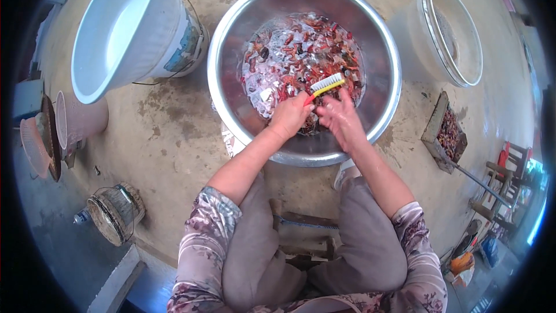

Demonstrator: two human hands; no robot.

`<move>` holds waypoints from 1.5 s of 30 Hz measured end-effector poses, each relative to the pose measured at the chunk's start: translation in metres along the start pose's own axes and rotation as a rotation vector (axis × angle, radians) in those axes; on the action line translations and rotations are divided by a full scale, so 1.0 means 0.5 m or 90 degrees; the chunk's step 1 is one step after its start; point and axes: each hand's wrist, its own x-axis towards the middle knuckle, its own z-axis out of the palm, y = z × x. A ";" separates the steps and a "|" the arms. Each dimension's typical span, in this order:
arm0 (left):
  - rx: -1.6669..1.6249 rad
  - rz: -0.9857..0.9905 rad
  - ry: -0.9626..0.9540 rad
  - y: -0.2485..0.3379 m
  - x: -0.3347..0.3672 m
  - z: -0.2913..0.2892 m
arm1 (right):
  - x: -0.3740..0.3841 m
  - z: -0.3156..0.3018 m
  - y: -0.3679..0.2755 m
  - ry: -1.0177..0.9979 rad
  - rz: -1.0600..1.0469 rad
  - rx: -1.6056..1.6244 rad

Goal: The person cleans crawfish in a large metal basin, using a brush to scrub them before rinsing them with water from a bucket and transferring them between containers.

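A wide metal basin (215, 81) in front of me holds water and a mass of small red and dark crayfish (307, 46), with pale, foamy-looking patches at the left. Over its near part, my left hand (291, 117) grips the red handle of a scrub brush (327, 83). The brush has a yellow head, and its white bristles face up and away from me. Just right of the handle is my right hand (343, 120), wet and slightly blurred, its fingers apart and pointing into the basin. I see nothing in it.
Left of the basin, a pale blue tub (87, 81) leans on a bucket (194, 52). White buckets (423, 40) stand at the right, above a long-handled dustpan (431, 130) with dark red scraps. A dirty pail (116, 214) and a pinkish bin (87, 119) are at the left.
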 end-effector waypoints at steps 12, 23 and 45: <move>-0.023 0.138 -0.178 0.014 0.029 -0.043 | 0.155 -0.013 -0.014 0.130 -0.085 -0.272; 0.430 -0.130 0.035 -0.142 0.210 -0.059 | 0.249 -0.018 0.021 -0.227 -0.323 -1.024; -1.187 -0.484 -0.125 -0.133 0.158 -0.064 | 0.204 0.063 -0.012 -0.035 -0.055 -0.253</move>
